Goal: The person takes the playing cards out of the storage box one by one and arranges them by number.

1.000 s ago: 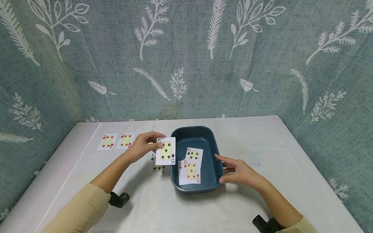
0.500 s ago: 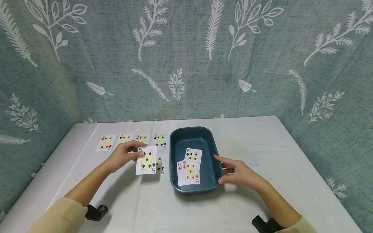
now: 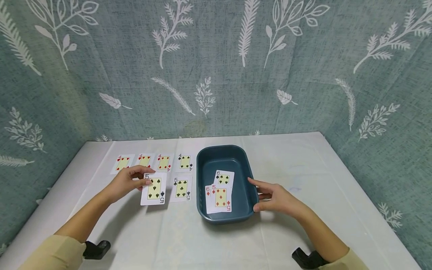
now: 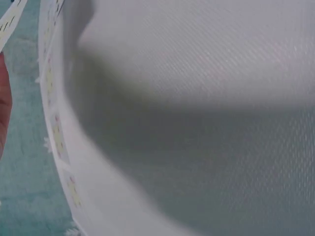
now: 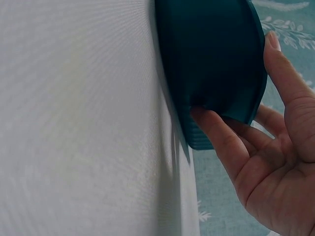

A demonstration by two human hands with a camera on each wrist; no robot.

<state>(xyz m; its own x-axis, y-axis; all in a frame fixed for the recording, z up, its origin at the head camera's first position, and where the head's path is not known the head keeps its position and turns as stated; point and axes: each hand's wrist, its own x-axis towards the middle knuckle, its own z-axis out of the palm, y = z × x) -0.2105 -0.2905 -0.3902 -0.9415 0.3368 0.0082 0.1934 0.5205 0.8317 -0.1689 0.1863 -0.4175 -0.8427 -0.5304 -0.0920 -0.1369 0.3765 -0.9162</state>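
My left hand point(image 3: 125, 183) pinches a five of spades point(image 3: 153, 188) by its upper left, holding it face up over the table, left of a five of clubs point(image 3: 181, 188). Only a finger and a sliver of that card show in the left wrist view. A dark blue tray point(image 3: 248, 195) sits right of the cards; my right hand point(image 3: 276, 200) grips its right side, thumb at the near corner and index finger at the rim. Inside lie a six of spades point(image 3: 224, 179), a five of diamonds point(image 3: 221, 198) and, partly covered, a six of diamonds point(image 3: 208, 204).
Behind the left hand runs a row of fours: two red ones, the four of diamonds point(image 3: 164, 162) and a black four point(image 3: 184, 162). White cloth covers the table point(image 3: 189, 240). A leaf-patterned curtain point(image 3: 222, 105) stands along the back and sides.
My left hand has carried the five of spades leftward and slightly nearer, away from the tray's left rim. The five of clubs has come into full view. The right hand stays at the tray.
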